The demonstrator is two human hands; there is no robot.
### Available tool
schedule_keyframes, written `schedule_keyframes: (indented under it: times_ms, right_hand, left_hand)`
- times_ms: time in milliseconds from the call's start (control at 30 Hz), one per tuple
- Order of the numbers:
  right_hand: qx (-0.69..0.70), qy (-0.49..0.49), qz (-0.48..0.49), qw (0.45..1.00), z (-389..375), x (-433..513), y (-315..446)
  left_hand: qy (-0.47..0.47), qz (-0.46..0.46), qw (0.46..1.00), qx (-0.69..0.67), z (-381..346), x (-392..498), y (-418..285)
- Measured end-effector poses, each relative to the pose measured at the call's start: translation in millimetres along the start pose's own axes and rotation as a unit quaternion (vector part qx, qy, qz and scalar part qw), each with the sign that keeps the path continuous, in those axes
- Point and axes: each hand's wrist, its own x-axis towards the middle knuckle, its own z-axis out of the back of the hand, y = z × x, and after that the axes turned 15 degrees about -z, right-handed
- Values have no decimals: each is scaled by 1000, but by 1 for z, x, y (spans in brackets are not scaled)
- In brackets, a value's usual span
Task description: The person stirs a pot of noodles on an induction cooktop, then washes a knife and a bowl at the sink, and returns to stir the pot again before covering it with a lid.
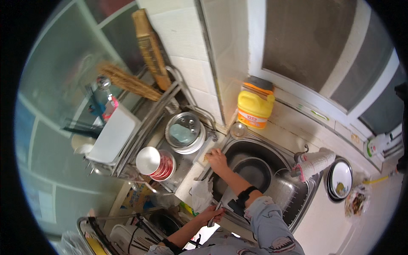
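My left hand [214, 215] is closed around a dark handle [211, 222], probably a knife's; a pale flat blade seems to reach from it over the sink's near edge, partly under my right forearm. With bent fingers, my right hand [216, 161] rests at the sink's left rim, on a small yellowish piece [206, 157] that I cannot identify. A dark round pan [252, 174] lies in the steel sink [280, 152], to the right of my right hand. A crumpled white cloth or bag [202, 194] hangs at the counter edge between my hands.
A rack at left bears stacked red-and-white bowls [149, 161], plates under a steel lid [183, 129] and a white utensil holder [113, 135]. Behind the sink stand a yellow jug [255, 106] and a glass [238, 131]. A cloth-wrapped faucet [315, 164] and stacked bowls [341, 178] are at right.
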Motion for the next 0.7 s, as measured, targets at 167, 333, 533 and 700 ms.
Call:
schedule_keyframes:
  times_ms: [167,333,533,700]
  right_hand:
    - [91,-11,0,996,3,-7,-4]
    - [82,-24,-289,953,40,-68,-97]
    - [-143,146,-496,844,-18,-153,-170]
    - [-84,294,-405,862,-17,-168,-150]
  left_hand:
    - [-44,4,999,24,6,2,-15]
    - [-43,10,999,10,10,3,-28]
    - [-36,-2,999,-4,13,10,-28]
    - [-43,-9,999,9,13,16,-31]
